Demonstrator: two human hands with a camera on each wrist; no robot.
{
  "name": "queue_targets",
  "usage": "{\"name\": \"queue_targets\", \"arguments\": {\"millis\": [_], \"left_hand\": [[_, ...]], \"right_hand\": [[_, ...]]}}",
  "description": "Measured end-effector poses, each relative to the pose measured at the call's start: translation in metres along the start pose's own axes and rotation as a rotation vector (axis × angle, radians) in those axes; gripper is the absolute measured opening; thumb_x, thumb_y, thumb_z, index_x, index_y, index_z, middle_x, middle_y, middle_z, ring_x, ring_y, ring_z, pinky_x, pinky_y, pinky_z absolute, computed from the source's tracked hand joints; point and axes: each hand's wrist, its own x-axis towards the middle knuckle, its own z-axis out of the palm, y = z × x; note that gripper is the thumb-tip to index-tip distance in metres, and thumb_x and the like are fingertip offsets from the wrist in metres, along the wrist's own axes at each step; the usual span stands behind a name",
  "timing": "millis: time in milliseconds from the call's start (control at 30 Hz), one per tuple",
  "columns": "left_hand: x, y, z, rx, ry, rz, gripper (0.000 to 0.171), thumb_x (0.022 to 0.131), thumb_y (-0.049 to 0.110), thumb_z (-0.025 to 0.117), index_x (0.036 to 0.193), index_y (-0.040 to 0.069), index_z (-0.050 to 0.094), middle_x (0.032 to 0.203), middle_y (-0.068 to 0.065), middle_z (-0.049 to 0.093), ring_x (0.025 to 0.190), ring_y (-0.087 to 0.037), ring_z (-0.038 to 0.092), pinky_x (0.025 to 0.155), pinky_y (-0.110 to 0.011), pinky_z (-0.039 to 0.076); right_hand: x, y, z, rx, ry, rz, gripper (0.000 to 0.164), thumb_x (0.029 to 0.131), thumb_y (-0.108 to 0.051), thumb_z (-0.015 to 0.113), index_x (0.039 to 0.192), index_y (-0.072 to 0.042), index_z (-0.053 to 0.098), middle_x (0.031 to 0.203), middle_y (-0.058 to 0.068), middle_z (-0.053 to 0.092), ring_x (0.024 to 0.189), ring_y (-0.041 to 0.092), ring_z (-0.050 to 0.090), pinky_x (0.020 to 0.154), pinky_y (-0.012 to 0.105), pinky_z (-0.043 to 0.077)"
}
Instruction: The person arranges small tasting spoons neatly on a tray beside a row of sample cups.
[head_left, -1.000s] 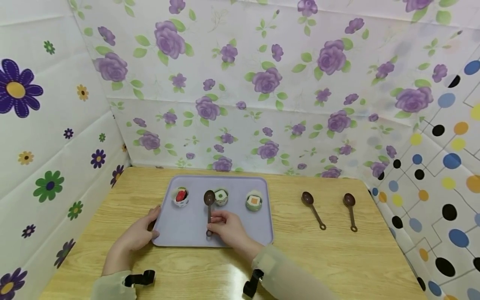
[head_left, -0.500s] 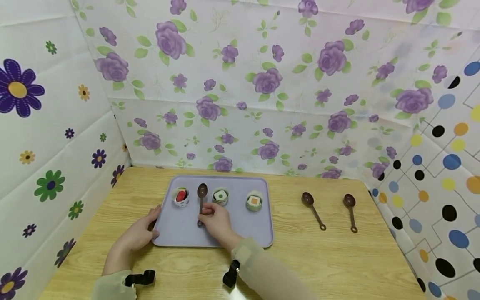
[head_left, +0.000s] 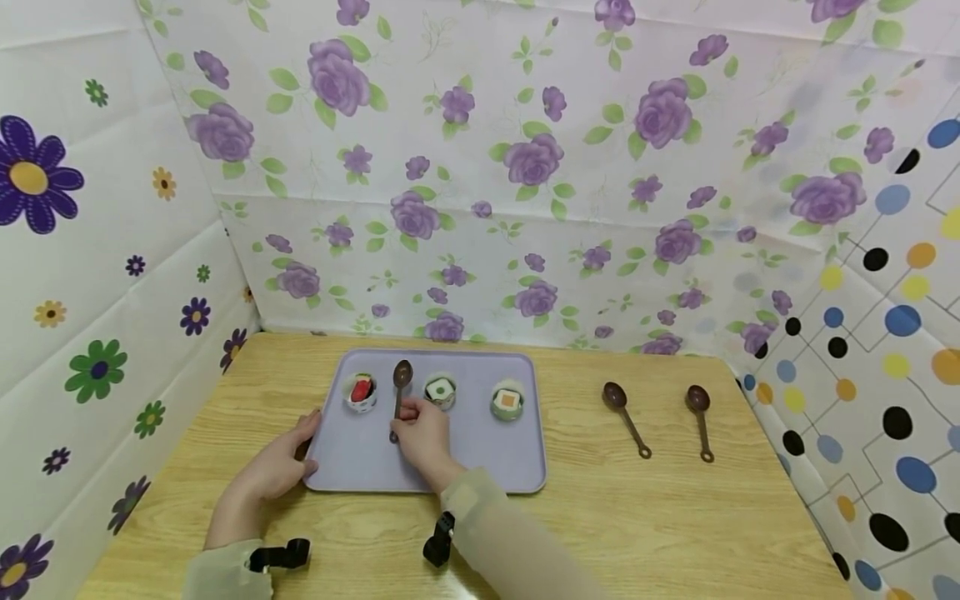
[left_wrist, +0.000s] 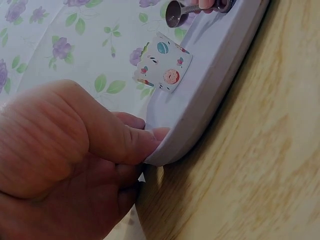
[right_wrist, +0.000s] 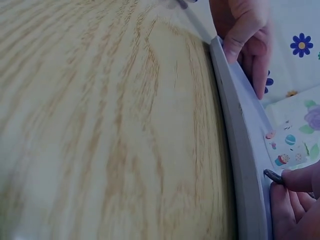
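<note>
My right hand [head_left: 426,437] pinches the handle of a brown spoon [head_left: 402,375] over the lilac tray [head_left: 352,458]. The spoon's bowl points away, between a patterned paper cup [head_left: 363,404] with something red in it and a middle cup [head_left: 441,395] holding a white piece with a green dot. At the tray's right stands a green cup [head_left: 507,410] with an orange-centred white piece. My left hand [head_left: 273,467] grips the tray's left edge; in the left wrist view its thumb [left_wrist: 142,145] lies on the rim. The right wrist view shows the spoon's handle end [right_wrist: 273,176] beside my fingers.
To the right of the tray, two more brown spoons lie on the wooden table [head_left: 600,508]: one slanted spoon [head_left: 626,419] and one nearly straight spoon [head_left: 701,423]. A flowered cloth [head_left: 480,208] hangs behind the table, with patterned cloths at both sides.
My right hand has moved left and slightly away with the spoon, from in front of the middle cup to between the left and middle cups. My left hand has stayed at the tray's edge.
</note>
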Motion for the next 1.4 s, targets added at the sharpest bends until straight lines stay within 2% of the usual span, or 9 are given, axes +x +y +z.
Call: {"name": "queue_targets", "arguments": {"millis": [367,600,1067,1400], "left_hand": [[-0.0021,0.0011,-0.0006,0.001,0.0,0.002,0.085,0.094,-0.007,0.065,0.165,-0.011,0.018,0.171,-0.036,0.009,0.157,-0.057,0.005,0.123,-0.073,0.01],[-0.0044,0.0019,-0.0036,0.012,-0.006,-0.013,0.085,0.094,-0.007,0.065,0.165,-0.011,0.018,0.171,-0.036,0.009,0.157,-0.057,0.005,0.123,-0.073,0.009],[0.0012,0.0019,-0.0003,-0.008,-0.009,-0.028,0.086,0.094,-0.007,0.065,0.166,-0.009,0.018,0.172,-0.035,0.009,0.158,-0.056,0.004,0.124,-0.072,0.008],[0.0007,0.0014,-0.0005,-0.005,-0.007,-0.034,0.086,0.094,-0.007,0.065,0.166,-0.008,0.017,0.172,-0.035,0.008,0.158,-0.055,0.004,0.124,-0.071,0.009]], "right_hand": [[-0.0009,-0.0009,0.0064,-0.195,-0.001,-0.051,0.022,0.091,-0.003,0.08,0.113,-0.003,0.079,0.083,-0.008,0.069,0.075,0.002,0.064,0.07,0.023,0.057],[-0.0028,-0.0047,0.0096,-0.261,-0.001,-0.054,0.022,0.092,-0.006,0.079,0.114,-0.004,0.08,0.081,-0.009,0.068,0.076,0.004,0.063,0.07,0.024,0.056],[-0.0001,-0.0041,0.0054,-0.283,0.007,-0.041,0.02,0.092,-0.01,0.083,0.112,-0.006,0.081,0.08,-0.01,0.069,0.074,0.004,0.063,0.069,0.025,0.056],[0.0015,0.0019,0.0052,-0.275,0.023,-0.095,0.024,0.092,-0.015,0.084,0.113,-0.003,0.08,0.079,-0.007,0.071,0.07,0.003,0.063,0.066,0.024,0.055]]}}
